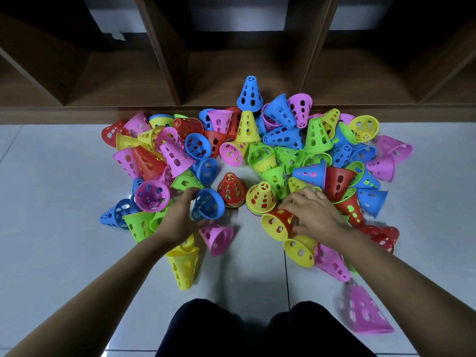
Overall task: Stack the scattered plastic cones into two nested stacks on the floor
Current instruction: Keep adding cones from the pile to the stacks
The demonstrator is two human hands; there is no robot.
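Observation:
Two low nested stacks stand upright at the centre of the floor: one topped by a red cone point(231, 187), one topped by a yellow cone point(261, 197). My left hand point(181, 217) grips a blue cone point(209, 204) just left of the red-topped stack, its open mouth tilted toward me. My right hand point(313, 210) grips a yellow cone with a red one nested inside point(277, 225), lying on its side right of the yellow-topped stack. Several loose perforated cones in pink, blue, green, yellow and red lie heaped around and behind both stacks.
A brown wooden shelf unit point(180, 81) runs along the far side, right behind the heap. A pink cone point(367, 311) lies blurred at the near right, a yellow cone point(183, 266) at the near left. My dark-clothed knees point(257, 328) are at the bottom.

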